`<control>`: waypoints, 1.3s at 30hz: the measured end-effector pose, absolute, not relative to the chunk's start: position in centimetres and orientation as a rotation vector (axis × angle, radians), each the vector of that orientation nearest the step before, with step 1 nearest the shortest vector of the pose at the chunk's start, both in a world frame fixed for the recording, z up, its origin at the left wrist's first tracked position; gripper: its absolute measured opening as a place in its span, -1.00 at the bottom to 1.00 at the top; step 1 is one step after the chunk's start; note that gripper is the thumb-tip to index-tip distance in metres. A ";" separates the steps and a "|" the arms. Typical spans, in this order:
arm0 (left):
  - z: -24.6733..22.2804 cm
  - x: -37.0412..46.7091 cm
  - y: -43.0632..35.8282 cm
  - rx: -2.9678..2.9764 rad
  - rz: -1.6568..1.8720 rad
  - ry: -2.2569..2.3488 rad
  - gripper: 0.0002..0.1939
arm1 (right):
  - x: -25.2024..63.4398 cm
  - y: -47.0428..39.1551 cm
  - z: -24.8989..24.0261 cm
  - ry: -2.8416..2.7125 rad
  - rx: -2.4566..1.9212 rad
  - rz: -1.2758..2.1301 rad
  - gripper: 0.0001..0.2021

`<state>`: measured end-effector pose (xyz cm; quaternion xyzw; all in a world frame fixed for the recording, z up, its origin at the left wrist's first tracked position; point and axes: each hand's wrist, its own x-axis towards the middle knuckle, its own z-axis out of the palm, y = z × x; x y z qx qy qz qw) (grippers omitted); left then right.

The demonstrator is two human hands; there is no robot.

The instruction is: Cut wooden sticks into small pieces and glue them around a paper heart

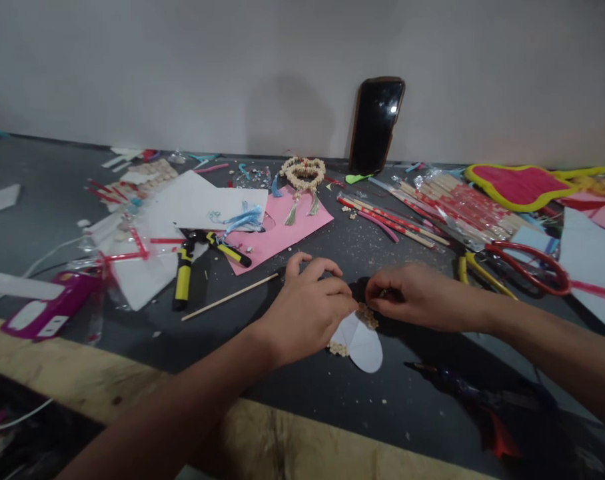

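A small white paper cutout (366, 348) with rounded lobes lies on the dark tabletop. Clusters of small tan pieces (338, 349) sit along its lower left edge, and another tan cluster (367, 315) is at its upper right edge. My left hand (310, 307) bends over the cutout from the left, its fingertips holding the paper by the upper cluster; its thumb is hidden. Close by on the right, my right hand (407, 293) is closed in a pinch beside that cluster, and whatever is between the fingertips is hidden.
A wooden stick (230, 297) and yellow-black pliers (182, 273) lie left, before pink paper (302, 223). Red-handled scissors (530, 267) and packaged chopsticks (482, 200) are right. A dark pen-like tool (447, 383) lies front right. A phone (377, 123) leans on the wall.
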<state>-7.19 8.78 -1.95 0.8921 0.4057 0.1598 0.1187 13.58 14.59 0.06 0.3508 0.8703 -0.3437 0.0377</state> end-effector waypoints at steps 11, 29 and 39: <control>-1.7 -7.1 8.5 2.730 0.416 1.041 -0.76 | 13.1 14.5 0.6 2.638 1.054 -0.971 -0.80; -1.9 -7.0 8.3 2.889 0.367 1.008 -0.77 | 12.9 14.3 0.1 2.606 1.119 -0.895 -0.79; -2.0 -6.7 8.2 2.993 0.347 1.011 -0.82 | 12.7 14.2 0.3 2.590 1.123 -0.898 -0.80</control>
